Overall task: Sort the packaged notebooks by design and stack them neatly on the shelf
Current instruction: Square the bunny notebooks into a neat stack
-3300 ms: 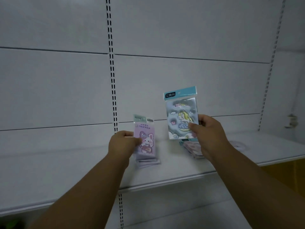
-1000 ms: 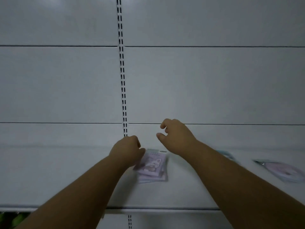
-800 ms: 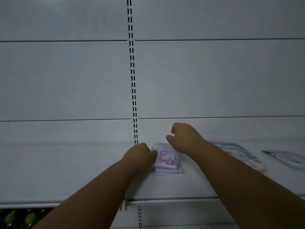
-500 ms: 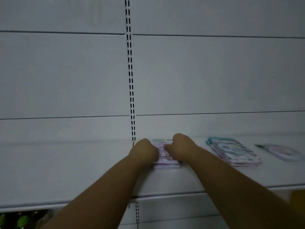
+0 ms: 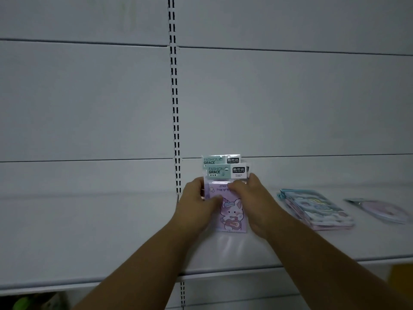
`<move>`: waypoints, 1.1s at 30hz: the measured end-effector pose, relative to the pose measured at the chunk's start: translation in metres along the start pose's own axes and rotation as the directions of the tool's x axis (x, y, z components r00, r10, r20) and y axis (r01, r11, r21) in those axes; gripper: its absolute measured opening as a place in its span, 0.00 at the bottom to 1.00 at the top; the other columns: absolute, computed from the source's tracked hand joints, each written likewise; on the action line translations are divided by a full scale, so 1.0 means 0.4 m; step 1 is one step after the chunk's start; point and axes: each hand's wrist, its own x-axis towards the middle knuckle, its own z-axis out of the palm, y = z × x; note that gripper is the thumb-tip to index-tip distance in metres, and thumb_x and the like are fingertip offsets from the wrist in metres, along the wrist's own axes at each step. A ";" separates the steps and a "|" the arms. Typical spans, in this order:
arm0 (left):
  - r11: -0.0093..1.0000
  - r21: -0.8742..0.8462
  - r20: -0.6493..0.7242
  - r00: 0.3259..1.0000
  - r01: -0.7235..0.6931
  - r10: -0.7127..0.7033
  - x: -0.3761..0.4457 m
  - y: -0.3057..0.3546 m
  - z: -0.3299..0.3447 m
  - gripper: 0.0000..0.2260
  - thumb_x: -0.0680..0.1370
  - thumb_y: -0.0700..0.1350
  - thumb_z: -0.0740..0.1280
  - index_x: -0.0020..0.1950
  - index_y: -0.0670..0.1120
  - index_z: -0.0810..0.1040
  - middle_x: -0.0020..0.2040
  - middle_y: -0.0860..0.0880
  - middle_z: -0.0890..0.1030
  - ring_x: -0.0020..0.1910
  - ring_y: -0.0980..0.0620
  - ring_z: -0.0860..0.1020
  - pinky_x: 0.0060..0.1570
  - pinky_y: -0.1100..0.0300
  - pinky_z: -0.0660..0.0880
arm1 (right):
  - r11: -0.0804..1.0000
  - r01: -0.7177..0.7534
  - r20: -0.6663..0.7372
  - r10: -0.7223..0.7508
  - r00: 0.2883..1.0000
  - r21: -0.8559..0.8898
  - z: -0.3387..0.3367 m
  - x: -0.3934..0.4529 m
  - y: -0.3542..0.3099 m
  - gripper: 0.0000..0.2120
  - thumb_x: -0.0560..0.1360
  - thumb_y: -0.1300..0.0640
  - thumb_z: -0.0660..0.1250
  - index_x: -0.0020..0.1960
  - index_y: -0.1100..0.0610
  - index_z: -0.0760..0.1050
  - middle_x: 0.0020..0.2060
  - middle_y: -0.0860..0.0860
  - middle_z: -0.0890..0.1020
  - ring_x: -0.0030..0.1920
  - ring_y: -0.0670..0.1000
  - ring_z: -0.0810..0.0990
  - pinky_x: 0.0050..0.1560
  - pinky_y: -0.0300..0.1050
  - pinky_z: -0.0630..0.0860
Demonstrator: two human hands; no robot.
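Note:
A small stack of purple packaged notebooks (image 5: 232, 217) with a cartoon bunny and teal "FASHION GRACE" headers stands upright on the white shelf (image 5: 111, 238). My left hand (image 5: 196, 204) grips its left edge and my right hand (image 5: 252, 202) grips its right side and top. The packets sit slightly offset, so two headers show one above the other. To the right, a stack of blue cloud-design notebooks (image 5: 317, 209) lies flat on the shelf.
A single pale purple packet (image 5: 380, 210) lies flat at the far right of the shelf. A slotted upright rail (image 5: 175, 121) runs down the white back panel just left of my hands. Something green (image 5: 22, 303) shows below the shelf at bottom left.
The purple stack lay flat under my hands half a second ago; both hands have now lifted it upright on its bottom edge. Earlier my right hand set the blue notebook on its stack.

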 end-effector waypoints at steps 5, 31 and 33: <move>0.971 -0.230 0.118 0.992 0.066 -0.039 -0.035 0.007 0.019 0.14 0.80 0.40 0.64 0.64 0.51 0.69 0.55 0.51 0.82 0.48 0.55 0.84 0.39 0.61 0.80 | 0.986 -0.048 0.094 0.033 0.995 0.159 0.016 -0.031 0.044 0.29 0.60 0.46 0.72 0.60 0.51 0.74 0.52 0.57 0.85 0.50 0.62 0.84 0.49 0.68 0.79; 1.000 0.008 0.264 0.964 -0.001 -0.002 -0.051 -0.016 -0.005 0.28 0.80 0.36 0.62 0.74 0.58 0.60 0.64 0.52 0.78 0.58 0.56 0.80 0.54 0.57 0.79 | 0.874 0.168 0.246 -0.058 0.968 -0.455 -0.052 -0.068 0.051 0.17 0.81 0.50 0.57 0.70 0.47 0.62 0.59 0.49 0.79 0.52 0.43 0.82 0.45 0.33 0.79; 0.992 0.118 0.248 0.969 -0.039 0.009 -0.053 -0.014 -0.017 0.24 0.78 0.37 0.64 0.68 0.60 0.64 0.62 0.53 0.79 0.56 0.58 0.80 0.52 0.61 0.79 | 0.849 0.191 0.272 -0.058 0.960 -0.493 -0.072 -0.062 0.049 0.15 0.81 0.50 0.59 0.67 0.46 0.66 0.58 0.46 0.81 0.51 0.42 0.82 0.44 0.32 0.79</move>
